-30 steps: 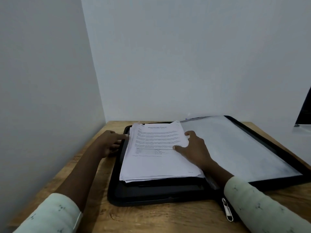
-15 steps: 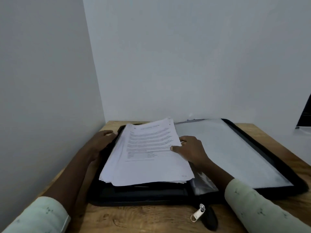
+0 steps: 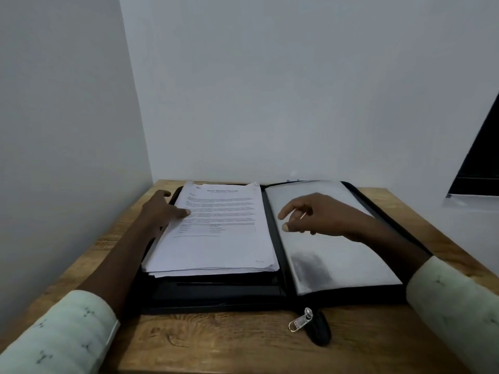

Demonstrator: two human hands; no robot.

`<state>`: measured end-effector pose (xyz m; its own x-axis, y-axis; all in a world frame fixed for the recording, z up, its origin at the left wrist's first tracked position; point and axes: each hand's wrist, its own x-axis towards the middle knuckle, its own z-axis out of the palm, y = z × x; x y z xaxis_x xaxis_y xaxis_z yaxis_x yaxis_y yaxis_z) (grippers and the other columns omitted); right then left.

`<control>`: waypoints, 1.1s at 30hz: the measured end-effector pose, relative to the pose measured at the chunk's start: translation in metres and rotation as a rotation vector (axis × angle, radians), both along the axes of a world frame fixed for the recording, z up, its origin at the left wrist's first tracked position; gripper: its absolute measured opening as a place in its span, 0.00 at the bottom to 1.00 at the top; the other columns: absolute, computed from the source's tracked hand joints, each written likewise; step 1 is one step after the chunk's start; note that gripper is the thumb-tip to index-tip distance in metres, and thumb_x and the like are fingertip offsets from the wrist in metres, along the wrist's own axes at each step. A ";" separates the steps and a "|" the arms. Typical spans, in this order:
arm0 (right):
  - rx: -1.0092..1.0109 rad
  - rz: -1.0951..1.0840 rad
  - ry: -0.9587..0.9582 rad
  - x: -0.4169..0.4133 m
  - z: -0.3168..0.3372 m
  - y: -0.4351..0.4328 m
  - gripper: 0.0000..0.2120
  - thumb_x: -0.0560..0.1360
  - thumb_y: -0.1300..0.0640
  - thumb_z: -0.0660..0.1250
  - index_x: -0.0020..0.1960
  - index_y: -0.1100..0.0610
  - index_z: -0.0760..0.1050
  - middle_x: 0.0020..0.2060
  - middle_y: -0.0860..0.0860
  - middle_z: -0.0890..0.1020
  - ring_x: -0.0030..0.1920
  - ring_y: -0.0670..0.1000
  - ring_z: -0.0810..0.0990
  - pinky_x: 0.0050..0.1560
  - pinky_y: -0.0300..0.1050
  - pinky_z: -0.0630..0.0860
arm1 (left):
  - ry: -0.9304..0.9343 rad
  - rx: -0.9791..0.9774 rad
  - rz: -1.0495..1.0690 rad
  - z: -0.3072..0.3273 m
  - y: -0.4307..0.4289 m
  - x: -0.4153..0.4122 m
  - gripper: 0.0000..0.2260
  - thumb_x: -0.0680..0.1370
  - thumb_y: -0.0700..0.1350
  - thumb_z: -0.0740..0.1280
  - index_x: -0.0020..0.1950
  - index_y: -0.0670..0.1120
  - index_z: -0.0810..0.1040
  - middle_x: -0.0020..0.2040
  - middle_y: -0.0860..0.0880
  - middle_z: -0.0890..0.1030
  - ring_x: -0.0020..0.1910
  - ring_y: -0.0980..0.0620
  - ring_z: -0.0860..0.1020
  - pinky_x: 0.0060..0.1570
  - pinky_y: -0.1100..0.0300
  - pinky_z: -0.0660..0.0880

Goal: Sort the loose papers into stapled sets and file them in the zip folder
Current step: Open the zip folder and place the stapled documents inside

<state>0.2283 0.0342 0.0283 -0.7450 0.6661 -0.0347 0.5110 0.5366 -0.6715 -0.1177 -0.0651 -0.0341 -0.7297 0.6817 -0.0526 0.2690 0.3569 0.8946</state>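
Note:
A black zip folder (image 3: 216,298) lies open on the wooden table. A thick stack of printed papers (image 3: 218,238) rests on its left half. Clear plastic sleeves (image 3: 337,260) cover the right half. My left hand (image 3: 162,211) lies at the stack's left edge, thumb on the top sheet and fingers along the side. My right hand (image 3: 310,214) hovers over the sleeves with loosely curled fingers and holds nothing. The metal zip pull (image 3: 301,321) lies on the table at the folder's front edge.
The wooden table (image 3: 216,344) sits in a corner, with a white wall close on the left and another behind. A dark panel (image 3: 478,168) leans at the far right. Bare wood shows in front of the folder.
My right hand has let go of the stack's right edge and lifted over the sleeves. The stack now lies squarer on the left half. My left hand moved onto its left edge.

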 end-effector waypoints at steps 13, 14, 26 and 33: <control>0.314 -0.458 -0.414 0.033 -0.082 0.044 0.39 0.72 0.24 0.40 0.77 0.40 0.50 0.79 0.49 0.51 0.79 0.59 0.45 0.71 0.74 0.41 | -0.152 -0.069 -0.154 0.006 0.010 -0.003 0.19 0.71 0.40 0.78 0.60 0.39 0.77 0.52 0.40 0.83 0.51 0.38 0.82 0.59 0.41 0.77; 0.310 -0.457 -0.426 0.031 -0.083 0.042 0.38 0.73 0.24 0.40 0.78 0.40 0.49 0.79 0.49 0.50 0.79 0.60 0.45 0.71 0.74 0.41 | -0.113 -0.090 -0.152 0.003 0.009 -0.009 0.22 0.70 0.42 0.79 0.61 0.41 0.77 0.54 0.40 0.83 0.51 0.39 0.82 0.59 0.41 0.77; 0.270 -0.611 -0.349 0.057 -0.050 0.036 0.40 0.74 0.26 0.50 0.79 0.46 0.50 0.79 0.54 0.53 0.78 0.62 0.49 0.71 0.73 0.50 | -0.047 -0.063 -0.295 0.010 0.001 0.010 0.33 0.76 0.42 0.73 0.78 0.45 0.62 0.69 0.42 0.74 0.60 0.42 0.78 0.56 0.51 0.74; 0.320 -0.550 -0.350 0.061 -0.084 0.009 0.44 0.73 0.24 0.49 0.80 0.47 0.44 0.80 0.54 0.45 0.79 0.59 0.42 0.73 0.70 0.40 | 0.241 -0.130 -0.467 0.013 -0.010 0.024 0.54 0.53 0.58 0.80 0.76 0.50 0.65 0.69 0.50 0.75 0.68 0.46 0.72 0.71 0.47 0.66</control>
